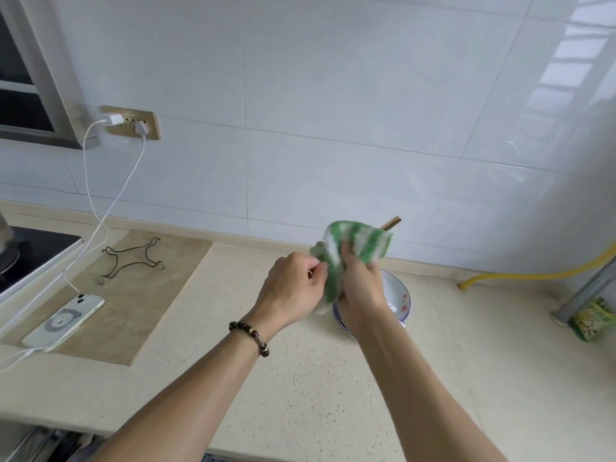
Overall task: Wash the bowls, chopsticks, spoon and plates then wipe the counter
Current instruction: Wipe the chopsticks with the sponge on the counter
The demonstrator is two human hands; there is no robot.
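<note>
Counter (pixel 300 378), chopsticks (pixel 390 223) apparently protruding beyond cloth-wrapped grip (pixel 358 278)

Speckled beige surface (pixel 300 378) with inset tan panel (pixel 146 295) at left carrying wire trivet (pixel 131 261) and phone (pixel 63 320) on white cable (pixel 90 248); stacked bowls (pixel 396 295) right of centre; green packet (pixel 593 318) at far right beside metal pipe (pixel 583 295).

Both forearms outstretched, left hand (pixel 293 288) and right hand (pixel 358 285) close together, fingers curled.
</note>
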